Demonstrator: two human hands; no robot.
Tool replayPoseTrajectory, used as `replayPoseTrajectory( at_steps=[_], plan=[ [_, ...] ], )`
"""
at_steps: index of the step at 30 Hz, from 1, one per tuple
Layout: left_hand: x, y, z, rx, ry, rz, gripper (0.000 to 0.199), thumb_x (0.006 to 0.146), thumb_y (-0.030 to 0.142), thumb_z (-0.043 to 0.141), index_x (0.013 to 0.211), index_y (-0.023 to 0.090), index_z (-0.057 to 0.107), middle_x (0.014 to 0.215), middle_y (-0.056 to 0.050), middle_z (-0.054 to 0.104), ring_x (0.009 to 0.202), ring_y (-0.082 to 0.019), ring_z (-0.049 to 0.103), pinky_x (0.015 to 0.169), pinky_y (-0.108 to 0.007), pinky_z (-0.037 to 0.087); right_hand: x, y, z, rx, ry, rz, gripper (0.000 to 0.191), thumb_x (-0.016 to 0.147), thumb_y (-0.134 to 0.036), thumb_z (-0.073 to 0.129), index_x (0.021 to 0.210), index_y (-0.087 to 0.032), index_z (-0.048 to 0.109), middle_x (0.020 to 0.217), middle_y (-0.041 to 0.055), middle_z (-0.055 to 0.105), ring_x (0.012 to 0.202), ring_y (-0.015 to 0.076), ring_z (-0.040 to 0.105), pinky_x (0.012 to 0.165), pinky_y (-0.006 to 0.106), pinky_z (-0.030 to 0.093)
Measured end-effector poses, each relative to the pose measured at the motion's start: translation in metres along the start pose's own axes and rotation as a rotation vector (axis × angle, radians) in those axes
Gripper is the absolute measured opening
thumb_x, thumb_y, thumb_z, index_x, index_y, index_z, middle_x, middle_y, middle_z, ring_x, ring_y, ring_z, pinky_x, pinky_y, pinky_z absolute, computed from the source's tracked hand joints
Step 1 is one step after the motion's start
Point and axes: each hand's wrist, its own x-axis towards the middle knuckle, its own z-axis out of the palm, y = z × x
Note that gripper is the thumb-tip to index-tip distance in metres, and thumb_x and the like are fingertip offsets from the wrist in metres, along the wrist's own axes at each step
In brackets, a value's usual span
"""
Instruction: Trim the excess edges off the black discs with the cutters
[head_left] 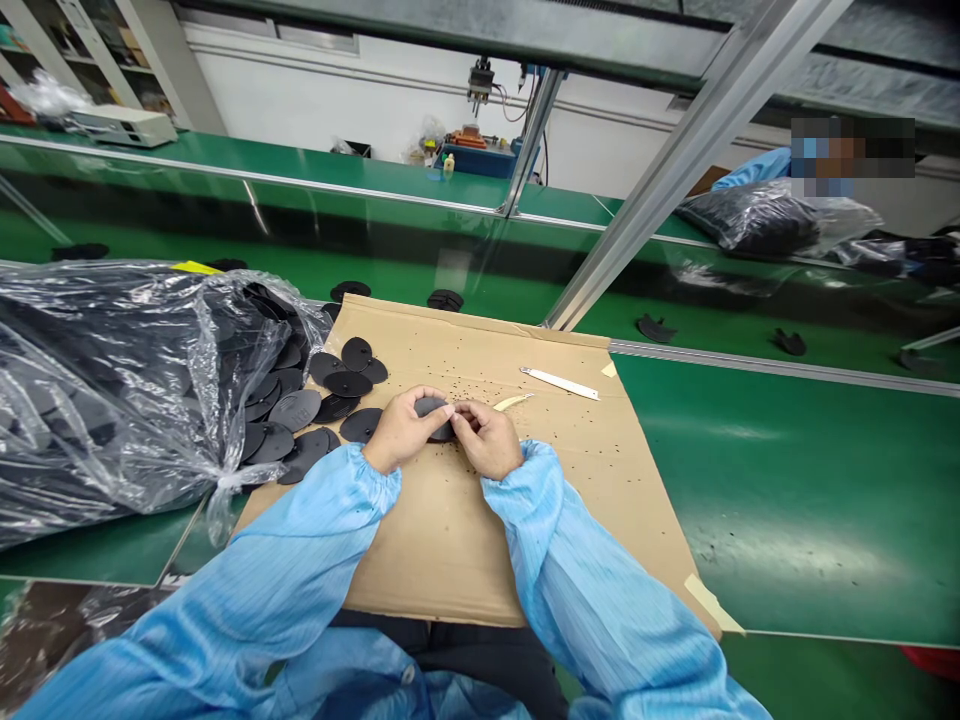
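A black oval disc (433,407) is pinched between the thumb and fingers of my left hand (403,430), just above the cardboard sheet (442,560). My right hand (489,438) has its thumb and fingertips closed at the disc's right edge, and the fingers cover that part. Beyond the right hand is a slim yellowish tool (514,402) with a thin pointed end; whether the hand touches it I cannot tell. A white craft knife (560,383) lies farther right. Left of my hands, loose black discs (295,410) are heaped. Small dark crumbs dot the cardboard.
A large clear plastic bag (112,400) full of black discs bulges at the left. Behind the cardboard runs a green bench surface with scattered black pieces (445,300). A metal post (660,190) slants up at right. Another person's blue sleeve (754,170) shows at upper right.
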Motion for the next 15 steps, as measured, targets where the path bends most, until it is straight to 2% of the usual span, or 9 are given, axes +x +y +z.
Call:
replayPoseTrajectory(
  at_steps=[15],
  plan=[
    [0.0017, -0.0012, 0.0006, 0.028, 0.007, 0.020, 0.034, 0.072, 0.040, 0.068, 0.095, 0.015, 0.063, 0.085, -0.005, 0.067, 0.075, -0.016, 0.061, 0.065, -0.024, 0.048, -0.0004, 0.0001, -0.0004, -0.019, -0.007, 0.011, 0.016, 0.085, -0.026, 0.054, 0.089, -0.018, 0.067, 0.072, 0.0020, 0.067, 0.063, 0.0145, 0.059, 0.061, 0.025, 0.045]
  ],
)
